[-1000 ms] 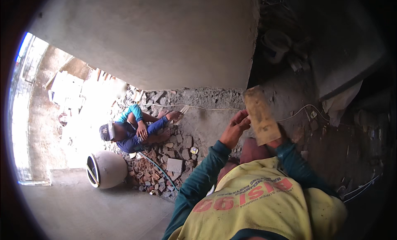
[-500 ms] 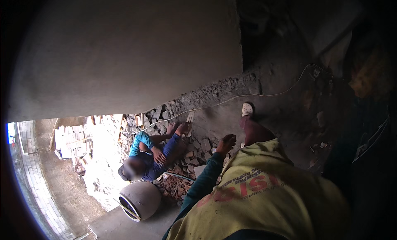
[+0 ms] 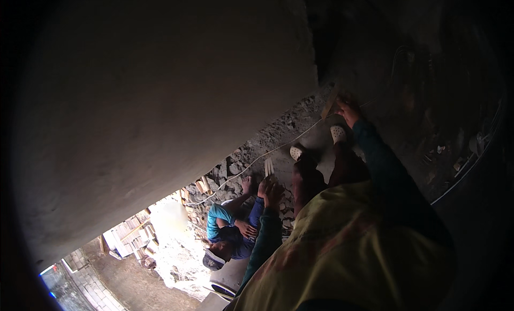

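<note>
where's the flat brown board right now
In the head view, the flat brown board is right of centre, in the right hand, near the corner of the grey wall.

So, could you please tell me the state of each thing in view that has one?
Right hand: closed on the board
Tan board: held, tilted
Left hand: grip unclear
Pale cable: lying slack
White clogs: worn
Co-worker: seated
Cap: worn
Rubble: loose
Round pot: partly hidden

Building site: bare grey wall (image 3: pixel 160 97), rubble (image 3: pixel 230 166) along foot.
</note>
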Motion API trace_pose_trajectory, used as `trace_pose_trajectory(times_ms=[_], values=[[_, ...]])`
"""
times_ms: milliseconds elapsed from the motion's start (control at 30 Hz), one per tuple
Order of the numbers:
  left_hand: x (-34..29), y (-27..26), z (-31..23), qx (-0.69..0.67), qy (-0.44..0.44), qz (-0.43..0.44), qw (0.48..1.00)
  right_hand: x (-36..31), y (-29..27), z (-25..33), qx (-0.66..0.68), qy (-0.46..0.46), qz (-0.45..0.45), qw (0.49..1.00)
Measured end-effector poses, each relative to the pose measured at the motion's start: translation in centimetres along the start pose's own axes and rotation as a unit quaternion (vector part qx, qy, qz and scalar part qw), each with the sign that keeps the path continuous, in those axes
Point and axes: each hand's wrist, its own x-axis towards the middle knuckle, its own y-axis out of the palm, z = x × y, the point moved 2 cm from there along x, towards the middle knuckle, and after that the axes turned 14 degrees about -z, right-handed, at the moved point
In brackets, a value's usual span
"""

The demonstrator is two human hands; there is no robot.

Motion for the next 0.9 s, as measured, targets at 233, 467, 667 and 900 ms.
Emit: trace_pose_trajectory(times_ms=[233, 467, 667, 900], values=[[1.7, -2.1, -10.0, 0.318, 0.057, 0.058, 0.945, 2.5, 12.9, -2.8, 0.163, 0.024, -0.067, 0.984], [3.3, -16.0, -10.8, 0.524, 0.047, 0.09, 0.846, 1.6, 17.8, -2.8, 0.218, 0.003, -0.125, 0.968], [1.4, -12.0, -14.5, 0.337, -0.155, -0.066, 0.926, 1.9, 19.6, -3.0, 0.215, -0.016, -0.157, 0.964], [2.7, -6.8, -18.0, 0.272, -0.177, -0.084, 0.942, 0.5, 21.2, -1.5, 0.22, -0.045, -0.204, 0.953]])
